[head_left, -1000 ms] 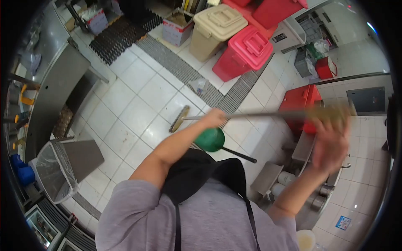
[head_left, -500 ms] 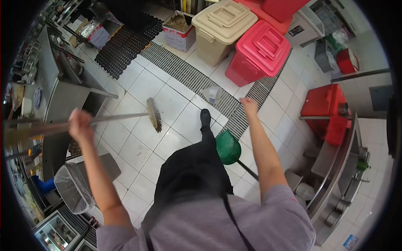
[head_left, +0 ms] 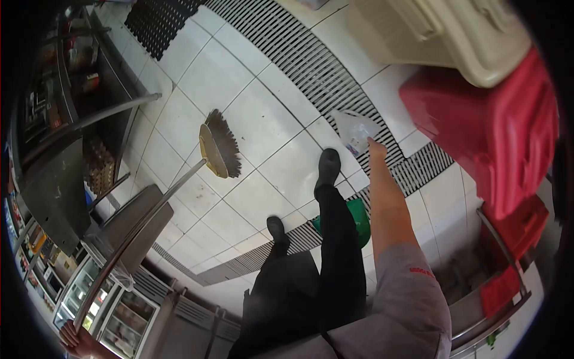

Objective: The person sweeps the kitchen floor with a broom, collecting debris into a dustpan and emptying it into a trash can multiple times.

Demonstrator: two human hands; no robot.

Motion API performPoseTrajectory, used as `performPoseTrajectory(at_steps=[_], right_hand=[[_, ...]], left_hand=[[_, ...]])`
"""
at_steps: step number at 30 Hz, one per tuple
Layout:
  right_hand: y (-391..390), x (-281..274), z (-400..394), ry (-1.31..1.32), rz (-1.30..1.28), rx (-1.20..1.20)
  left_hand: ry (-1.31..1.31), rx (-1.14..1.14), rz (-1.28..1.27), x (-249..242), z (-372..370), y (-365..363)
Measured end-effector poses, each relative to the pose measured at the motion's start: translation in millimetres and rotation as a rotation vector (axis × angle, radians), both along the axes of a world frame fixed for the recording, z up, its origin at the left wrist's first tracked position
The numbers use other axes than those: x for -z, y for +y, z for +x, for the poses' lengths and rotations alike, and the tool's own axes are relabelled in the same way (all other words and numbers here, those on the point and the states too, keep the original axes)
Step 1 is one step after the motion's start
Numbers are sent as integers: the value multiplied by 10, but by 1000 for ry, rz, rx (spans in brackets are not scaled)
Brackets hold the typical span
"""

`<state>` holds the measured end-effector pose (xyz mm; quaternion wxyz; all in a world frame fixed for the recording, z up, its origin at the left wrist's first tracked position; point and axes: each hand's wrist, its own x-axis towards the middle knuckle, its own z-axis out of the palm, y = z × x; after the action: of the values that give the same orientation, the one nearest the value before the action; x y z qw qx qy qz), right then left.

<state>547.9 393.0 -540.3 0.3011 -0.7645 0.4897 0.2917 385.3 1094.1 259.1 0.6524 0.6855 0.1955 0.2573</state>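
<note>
A long-handled broom (head_left: 212,151) slants across the left side, its yellow-backed, dark-bristled head on the white tiles. My left hand (head_left: 73,340), low in the left corner, has its fingers wrapped around the upper end of the handle. A crumpled clear plastic bag (head_left: 354,127) is over the edge of the floor grate. My right hand (head_left: 376,147) reaches down to the bag's lower edge, fingers closed on it. Partly hidden behind my leg and right arm, a green dustpan (head_left: 359,220) is on the floor.
A beige lidded bin (head_left: 442,36) and a red bin (head_left: 472,125) stand close on the upper right. The drainage grate (head_left: 287,42) runs diagonally past my boot (head_left: 328,167). A black rubber mat (head_left: 158,27), a grey waste bin (head_left: 140,224) and metal shelving (head_left: 89,122) are to the left.
My view has dropped closer to the floor as I bend. My right hand has come down to the plastic bag. My left hand has moved lower and back, tilting the broom handle.
</note>
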Motion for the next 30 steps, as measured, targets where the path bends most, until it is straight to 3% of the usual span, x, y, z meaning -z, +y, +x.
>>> performPoseTrajectory(at_steps=[1,3,4,6,8,9,12,14,15,16,18,21,27,30], right_hand=[[87,-17,60,17,7,-13],[295,-201,137,-232,93,530],[283,-76,75,-354,87,516],[372,-96,68,-459,20,329],[453,-195,197,-264,-171,-258],[569,-366,288,-322,-123,-378],[1074,-937,563,-511,-91,-653],[1320,-1167,820,-526,-24,-961],[1469,-1560,1088,-669,46,-1067],[1628,-2104,1392,-809,119,-1177],[1882,-2758,1926,-894,174,-1351],[2150,-3477,2787,-1155,36,-1538],[2017,-4189,4465,-1092,-524,-1790],[1740,-4099,5039,-991,-795,-1842]], left_hand=[[3,79,-51,211,158,-243],[9,143,-109,634,397,-593],[2,173,-123,781,422,-638],[-35,194,-139,874,363,-590],[-32,35,-122,776,226,-469],[-36,84,-158,846,299,-549],[-160,-86,-116,910,42,-474],[-189,-8,-147,982,102,-575],[-178,70,-170,1007,111,-625],[-190,-83,-83,1024,49,-640],[-218,3,-131,1040,134,-780],[-247,23,-72,1015,158,-904],[-258,-43,-46,992,-16,-983],[-260,-93,-44,1007,-117,-988]])
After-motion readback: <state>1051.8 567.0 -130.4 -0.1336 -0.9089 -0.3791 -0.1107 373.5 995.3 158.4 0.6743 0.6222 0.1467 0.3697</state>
